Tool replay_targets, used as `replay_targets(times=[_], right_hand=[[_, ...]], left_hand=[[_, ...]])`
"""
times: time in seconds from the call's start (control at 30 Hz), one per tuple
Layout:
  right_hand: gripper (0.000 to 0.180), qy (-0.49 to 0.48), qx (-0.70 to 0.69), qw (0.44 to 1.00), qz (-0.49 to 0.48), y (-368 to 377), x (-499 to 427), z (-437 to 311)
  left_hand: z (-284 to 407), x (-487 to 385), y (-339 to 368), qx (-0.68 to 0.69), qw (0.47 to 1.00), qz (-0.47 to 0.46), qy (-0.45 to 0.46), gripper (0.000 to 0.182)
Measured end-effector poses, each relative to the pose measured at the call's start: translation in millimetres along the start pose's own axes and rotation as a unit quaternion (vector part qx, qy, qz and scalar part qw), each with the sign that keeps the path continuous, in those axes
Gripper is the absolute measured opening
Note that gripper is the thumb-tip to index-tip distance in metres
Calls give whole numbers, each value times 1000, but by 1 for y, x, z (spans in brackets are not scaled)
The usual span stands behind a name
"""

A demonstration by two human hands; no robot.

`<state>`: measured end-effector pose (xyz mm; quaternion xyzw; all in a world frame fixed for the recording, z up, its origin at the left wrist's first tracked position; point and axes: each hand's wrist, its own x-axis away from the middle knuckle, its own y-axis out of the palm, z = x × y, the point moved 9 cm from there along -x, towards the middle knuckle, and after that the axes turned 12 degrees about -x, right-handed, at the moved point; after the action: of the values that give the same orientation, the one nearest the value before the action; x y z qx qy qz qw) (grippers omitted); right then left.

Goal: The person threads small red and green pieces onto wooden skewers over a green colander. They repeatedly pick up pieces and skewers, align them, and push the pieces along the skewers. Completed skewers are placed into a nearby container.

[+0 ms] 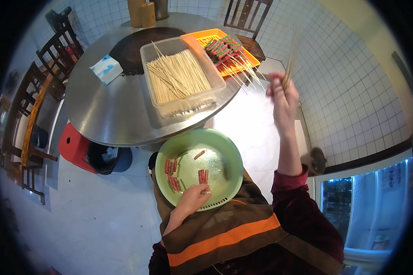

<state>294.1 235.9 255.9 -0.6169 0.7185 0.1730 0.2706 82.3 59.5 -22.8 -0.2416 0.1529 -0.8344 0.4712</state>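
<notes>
My left hand (194, 198) reaches over the near rim of a green plastic basin (234, 151) on my lap. Its fingertips meet the lower ends of a few side-by-side strips of red meat (203, 176); whether they are pinched or only touched is unclear. More meat strips (173, 183) and green stalk pieces (178, 170) lie along the basin's left side, and one meat strip (199, 155) is near its far side. Raised at the right, my right hand (285, 94) grips thin bamboo skewers (290, 58), blurred by motion, pointing up.
On the round metal table (99, 113) stand a clear plastic box (215, 84) of bamboo skewers (182, 75) and a tissue pack (106, 69). An orange tray (251, 62) holds loaded skewers (225, 50). A lined bin (122, 160) and red stool (72, 147) are below left. Tiled wall (358, 82) flanks the right.
</notes>
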Motion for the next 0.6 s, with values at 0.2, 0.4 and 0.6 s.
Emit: replay_targets(times=[0.2,0.4,0.6], right_hand=[[29,250,-317,906,-131,77,118,45],[20,355,-267,862,-243,108,227,116],[17,344,-185,881,-267,98,248,143]], left_hand=[[7,-2,-2,16,1000,-3,16,20],[-20,8,-48,4,992,116,-47,17],[-30,25,-116,29,945,299,-132,22]])
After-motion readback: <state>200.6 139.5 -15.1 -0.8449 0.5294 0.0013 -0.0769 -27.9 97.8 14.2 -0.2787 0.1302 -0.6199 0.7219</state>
